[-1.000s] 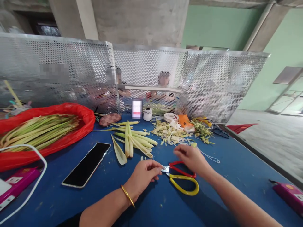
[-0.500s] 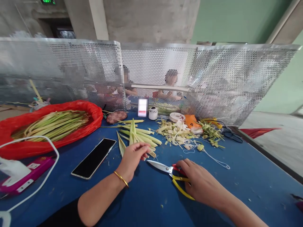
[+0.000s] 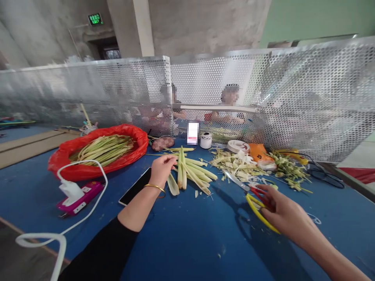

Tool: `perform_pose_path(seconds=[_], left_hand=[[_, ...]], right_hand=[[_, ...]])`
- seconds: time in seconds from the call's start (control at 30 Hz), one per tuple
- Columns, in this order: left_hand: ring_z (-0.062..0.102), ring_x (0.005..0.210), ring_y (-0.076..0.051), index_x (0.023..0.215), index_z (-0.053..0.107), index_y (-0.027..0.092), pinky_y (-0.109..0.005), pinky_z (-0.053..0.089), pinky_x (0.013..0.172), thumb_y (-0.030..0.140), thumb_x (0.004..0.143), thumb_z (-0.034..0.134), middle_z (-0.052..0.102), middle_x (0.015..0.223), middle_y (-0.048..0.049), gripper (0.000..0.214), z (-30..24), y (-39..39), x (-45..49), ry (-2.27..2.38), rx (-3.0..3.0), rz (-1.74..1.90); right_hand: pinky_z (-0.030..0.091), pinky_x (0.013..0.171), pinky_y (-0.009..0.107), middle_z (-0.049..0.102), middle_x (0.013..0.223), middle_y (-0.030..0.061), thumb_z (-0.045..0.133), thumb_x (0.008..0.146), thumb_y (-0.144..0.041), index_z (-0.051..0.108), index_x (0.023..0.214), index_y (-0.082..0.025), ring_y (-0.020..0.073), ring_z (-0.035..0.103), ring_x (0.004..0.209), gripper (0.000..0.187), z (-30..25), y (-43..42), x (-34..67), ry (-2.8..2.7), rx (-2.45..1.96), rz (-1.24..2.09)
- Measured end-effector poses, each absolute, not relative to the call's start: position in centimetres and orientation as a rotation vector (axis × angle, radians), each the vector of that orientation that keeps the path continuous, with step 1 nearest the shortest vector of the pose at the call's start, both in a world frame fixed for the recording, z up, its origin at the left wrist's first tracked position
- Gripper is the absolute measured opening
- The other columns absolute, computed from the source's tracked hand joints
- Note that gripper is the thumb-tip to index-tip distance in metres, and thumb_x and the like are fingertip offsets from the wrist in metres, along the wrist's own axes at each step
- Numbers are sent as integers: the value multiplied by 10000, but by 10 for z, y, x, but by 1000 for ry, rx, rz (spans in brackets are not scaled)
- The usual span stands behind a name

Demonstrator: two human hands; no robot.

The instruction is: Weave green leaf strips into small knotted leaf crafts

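My right hand [image 3: 283,212] grips scissors [image 3: 252,193] with red and yellow handles, lifted off the blue table [image 3: 190,242], blades pointing up-left. My left hand [image 3: 161,169], with a gold bangle on the wrist, reaches forward with its fingers pinched at the pile of pale green stalks [image 3: 187,171]; I cannot make out whether it has one in its grip. A black phone [image 3: 136,187] lies partly under my left wrist.
A red bag [image 3: 99,166] full of green stalks sits at left. Trimmed scraps [image 3: 237,164], a tape roll [image 3: 238,146] and an orange item [image 3: 259,152] lie at the back. A pink power strip [image 3: 79,195] with white cable lies at left. People sit behind the perforated metal screen [image 3: 263,97].
My right hand picked the scissors up off the table and moved right. My left hand let go of the scissor tip and reached forward to the stalks. The view swung left.
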State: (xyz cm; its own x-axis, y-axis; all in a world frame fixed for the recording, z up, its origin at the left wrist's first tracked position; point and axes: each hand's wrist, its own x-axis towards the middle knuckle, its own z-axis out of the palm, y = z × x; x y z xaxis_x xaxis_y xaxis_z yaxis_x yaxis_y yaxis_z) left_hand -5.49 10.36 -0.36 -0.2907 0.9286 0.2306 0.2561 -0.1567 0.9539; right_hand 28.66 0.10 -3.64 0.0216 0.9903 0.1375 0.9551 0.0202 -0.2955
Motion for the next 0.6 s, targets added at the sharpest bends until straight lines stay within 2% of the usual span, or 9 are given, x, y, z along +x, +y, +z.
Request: perform_pose_path(seconds=[0.13, 0.23, 0.3, 0.4, 0.5, 0.6], left_hand=[[642, 654, -176, 723, 735, 200, -253, 472, 606, 261, 697, 639, 725, 724, -37, 116, -8, 103, -56, 1612, 1648, 1337], [661, 710, -195, 756, 745, 216, -265, 472, 646, 241, 716, 619, 741, 762, -33, 135, -7, 102, -60, 1692, 1796, 1242], [669, 738, -198, 787, 747, 217, -267, 472, 670, 250, 741, 599, 749, 797, -34, 158, -3, 103, -64, 1755, 1851, 1201], [679, 766, -188, 854, 745, 213, -256, 476, 703, 283, 784, 561, 755, 842, -34, 208, 5, 105, -75, 1856, 1885, 1152], [684, 786, -185, 914, 739, 214, -252, 475, 715, 312, 821, 511, 755, 862, -39, 265, 15, 107, -88, 1971, 1903, 1071], [682, 793, -228, 755, 746, 207, -285, 470, 711, 322, 786, 546, 746, 782, -72, 232, 21, 107, -99, 2089, 1930, 889]], right_hand=[[426, 515, 349, 714, 955, 154, 493, 776, -304, 557, 1215, -155, 338, 685, 718, 468, -52, 11, 305, -1985, -2074, -188], [424, 506, 349, 714, 835, 121, 466, 838, -390, 639, 1017, -192, 324, 684, 688, 318, -60, 15, 311, -2094, -2042, -181], [453, 558, 362, 705, 837, 111, 448, 867, -437, 651, 937, -205, 318, 681, 739, 316, -61, 15, 309, -2141, -1943, -254], [488, 652, 372, 695, 963, 112, 412, 910, -443, 644, 1010, -206, 299, 672, 843, 346, -57, 12, 293, -2106, -1757, -376], [503, 692, 326, 682, 1029, 96, 397, 940, -412, 638, 1032, -214, 246, 673, 871, 325, -49, 11, 258, -2151, -1594, -252], [493, 695, 305, 682, 1000, 76, 429, 936, -357, 640, 1029, -224, 223, 672, 842, 266, -39, 18, 212, -2289, -1509, -84]])
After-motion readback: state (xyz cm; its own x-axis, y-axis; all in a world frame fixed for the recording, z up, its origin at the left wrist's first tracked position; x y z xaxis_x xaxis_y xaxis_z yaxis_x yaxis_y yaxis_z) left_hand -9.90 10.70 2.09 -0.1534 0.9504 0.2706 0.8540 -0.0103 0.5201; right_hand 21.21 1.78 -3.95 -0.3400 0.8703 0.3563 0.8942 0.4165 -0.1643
